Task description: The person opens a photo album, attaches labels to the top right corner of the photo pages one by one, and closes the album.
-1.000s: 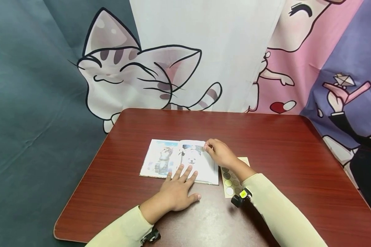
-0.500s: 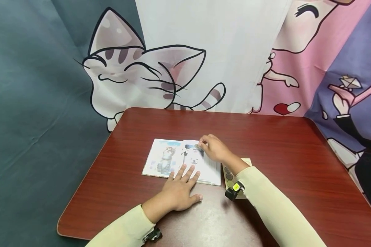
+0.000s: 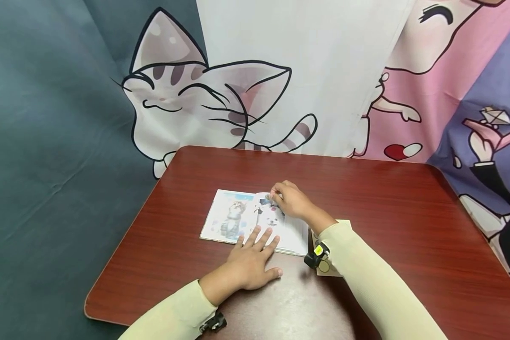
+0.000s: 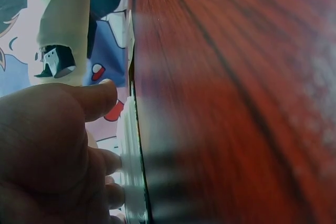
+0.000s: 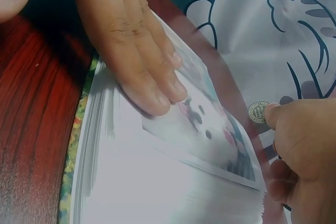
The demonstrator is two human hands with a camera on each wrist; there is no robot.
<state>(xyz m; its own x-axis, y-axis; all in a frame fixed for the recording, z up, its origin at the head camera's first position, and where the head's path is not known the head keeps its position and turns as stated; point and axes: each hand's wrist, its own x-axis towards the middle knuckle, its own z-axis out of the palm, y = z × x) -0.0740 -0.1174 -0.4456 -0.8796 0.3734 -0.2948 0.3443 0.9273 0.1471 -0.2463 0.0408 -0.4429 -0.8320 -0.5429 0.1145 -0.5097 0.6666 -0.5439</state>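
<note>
Above the open book (image 3: 250, 215), the curled right hand (image 3: 292, 200) pinches a sticker (image 5: 258, 112).

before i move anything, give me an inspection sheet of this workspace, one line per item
Surface: red-brown wood-grain table, glossy, light reflected near the front.
Job's things: open book, kitten picture on its left page; sticker sheet beside it, partly hidden by the right sleeve; one round sticker in the right grip.
Clutter: nothing seen.
Grips: left hand spread, fingers over the book's near edge; right hand pinches the sticker near the far edge.
Cables: nothing seen.
Surroundings: cartoon-printed backdrop behind the table.
</note>
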